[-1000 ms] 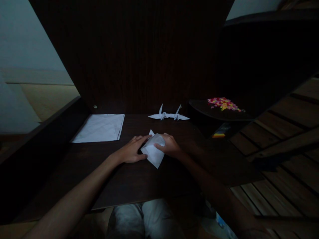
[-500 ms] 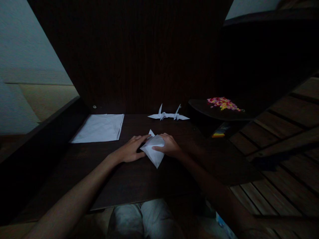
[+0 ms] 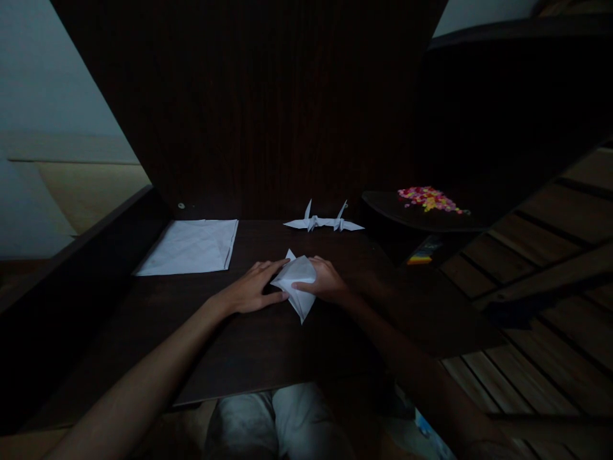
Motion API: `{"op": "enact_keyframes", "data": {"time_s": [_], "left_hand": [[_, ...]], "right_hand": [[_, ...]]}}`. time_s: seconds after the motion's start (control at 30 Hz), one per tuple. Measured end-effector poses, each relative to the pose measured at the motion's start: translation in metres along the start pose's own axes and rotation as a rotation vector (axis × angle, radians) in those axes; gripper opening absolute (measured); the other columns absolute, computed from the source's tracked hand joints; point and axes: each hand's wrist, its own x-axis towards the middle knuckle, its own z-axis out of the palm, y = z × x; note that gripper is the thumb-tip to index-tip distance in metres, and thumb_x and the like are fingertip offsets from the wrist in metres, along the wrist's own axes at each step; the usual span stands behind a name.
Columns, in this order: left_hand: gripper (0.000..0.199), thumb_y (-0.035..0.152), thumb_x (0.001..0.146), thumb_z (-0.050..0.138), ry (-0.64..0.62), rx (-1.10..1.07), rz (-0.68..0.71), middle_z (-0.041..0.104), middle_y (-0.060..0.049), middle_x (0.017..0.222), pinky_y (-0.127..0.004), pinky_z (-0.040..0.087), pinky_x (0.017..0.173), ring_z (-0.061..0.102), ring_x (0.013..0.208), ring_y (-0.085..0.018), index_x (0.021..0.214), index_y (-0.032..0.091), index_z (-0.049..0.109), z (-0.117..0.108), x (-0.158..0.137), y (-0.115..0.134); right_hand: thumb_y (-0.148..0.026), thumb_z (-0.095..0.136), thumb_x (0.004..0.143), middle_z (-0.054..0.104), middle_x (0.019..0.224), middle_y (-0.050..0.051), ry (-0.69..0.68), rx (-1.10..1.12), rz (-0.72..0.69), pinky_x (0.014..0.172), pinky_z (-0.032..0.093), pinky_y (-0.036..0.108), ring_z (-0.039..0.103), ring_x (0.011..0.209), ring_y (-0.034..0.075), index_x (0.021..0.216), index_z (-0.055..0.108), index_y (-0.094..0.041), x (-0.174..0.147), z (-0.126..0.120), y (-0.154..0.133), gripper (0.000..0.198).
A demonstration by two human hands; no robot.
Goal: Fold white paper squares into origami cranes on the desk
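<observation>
A white sheet of folded origami paper (image 3: 297,275) lies on the dark desk between my hands, one pointed corner toward me and another pointing away. My left hand (image 3: 256,287) touches its left side, with the thumb on the near left edge and the fingers reaching to the far corner. My right hand (image 3: 325,280) grips the right side, its thumb across the top of the paper and its fingers behind. Beyond them stand two white folded paper cranes (image 3: 326,223), set end to end and touching.
A stack of white paper (image 3: 189,247) lies at the left by the desk's raised side. At the right, a curved shelf (image 3: 383,207) bears a heap of small red, pink and yellow pieces (image 3: 431,199). The desk's tall back panel (image 3: 268,108) rises behind the cranes.
My left thumb has moved right, onto the near left edge of the folded paper, and that edge is pressed inward. My right hand stays in place.
</observation>
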Motion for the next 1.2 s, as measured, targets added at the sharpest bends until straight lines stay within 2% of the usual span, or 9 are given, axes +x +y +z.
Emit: {"op": "enact_keyframes", "data": {"time_s": [0.17, 0.33, 0.5, 0.63, 0.87, 1.0, 1.2], "left_hand": [[0.077, 0.059, 0.085, 0.048, 0.026, -0.015, -0.004, 0.041, -0.013, 0.143, -0.045, 0.029, 0.106, 0.042, 0.125, -0.030, 0.146, 0.021, 0.021, 0.002, 0.001, -0.002], [0.074, 0.058, 0.088, 0.044, 0.048, -0.031, -0.010, 0.036, -0.012, 0.148, -0.044, 0.027, 0.108, 0.039, 0.129, -0.029, 0.147, 0.019, 0.019, 0.006, 0.004, -0.005], [0.076, 0.058, 0.086, 0.047, 0.098, -0.018, 0.010, 0.038, -0.012, 0.146, -0.043, 0.030, 0.106, 0.042, 0.127, -0.029, 0.147, 0.020, 0.019, 0.010, 0.005, -0.006], [0.081, 0.058, 0.084, 0.051, 0.102, 0.001, 0.010, 0.038, -0.013, 0.146, -0.044, 0.029, 0.106, 0.042, 0.128, -0.030, 0.147, 0.020, 0.017, 0.012, 0.006, -0.006], [0.080, 0.058, 0.084, 0.051, 0.115, 0.019, 0.018, 0.039, -0.012, 0.145, -0.046, 0.029, 0.105, 0.042, 0.127, -0.030, 0.147, 0.023, 0.017, 0.016, 0.007, -0.008], [0.079, 0.056, 0.083, 0.053, 0.113, 0.028, 0.009, 0.040, -0.013, 0.144, -0.045, 0.030, 0.105, 0.042, 0.126, -0.029, 0.146, 0.021, 0.019, 0.017, 0.006, -0.008], [0.074, 0.049, 0.086, 0.052, 0.113, -0.008, 0.014, 0.041, -0.014, 0.143, -0.046, 0.030, 0.104, 0.045, 0.125, -0.028, 0.145, 0.024, 0.016, 0.014, 0.006, -0.004]], "right_hand": [[-0.038, 0.075, 0.068, 0.068, 0.099, 0.009, -0.003, 0.006, 0.007, 0.083, 0.042, 0.036, 0.059, 0.089, 0.023, 0.102, 0.064, -0.015, 0.000, -0.002, -0.002, 0.043], [-0.040, 0.076, 0.067, 0.068, 0.097, 0.010, -0.002, 0.010, -0.019, 0.083, 0.042, 0.036, 0.060, 0.088, 0.024, 0.099, 0.065, -0.014, 0.001, -0.002, -0.002, 0.043], [-0.039, 0.076, 0.067, 0.068, 0.098, 0.010, 0.015, 0.016, 0.000, 0.083, 0.042, 0.036, 0.059, 0.091, 0.024, 0.102, 0.064, -0.014, 0.000, 0.001, 0.001, 0.044], [-0.039, 0.076, 0.067, 0.068, 0.095, 0.009, 0.011, 0.031, 0.003, 0.080, 0.043, 0.035, 0.059, 0.088, 0.023, 0.099, 0.064, -0.014, 0.000, 0.001, 0.001, 0.042], [-0.037, 0.075, 0.068, 0.067, 0.098, 0.007, 0.016, 0.057, 0.019, 0.084, 0.042, 0.036, 0.059, 0.091, 0.023, 0.102, 0.063, -0.016, -0.001, -0.001, -0.003, 0.042], [-0.040, 0.069, 0.075, 0.065, 0.097, 0.007, 0.047, 0.083, 0.067, 0.083, 0.042, 0.034, 0.059, 0.089, 0.021, 0.102, 0.061, -0.016, -0.001, -0.003, -0.006, 0.037], [-0.038, 0.060, 0.082, 0.060, 0.081, 0.004, 0.061, 0.101, 0.146, 0.070, 0.041, 0.030, 0.055, 0.075, 0.018, 0.087, 0.056, -0.017, -0.001, -0.004, -0.008, 0.022]]}}
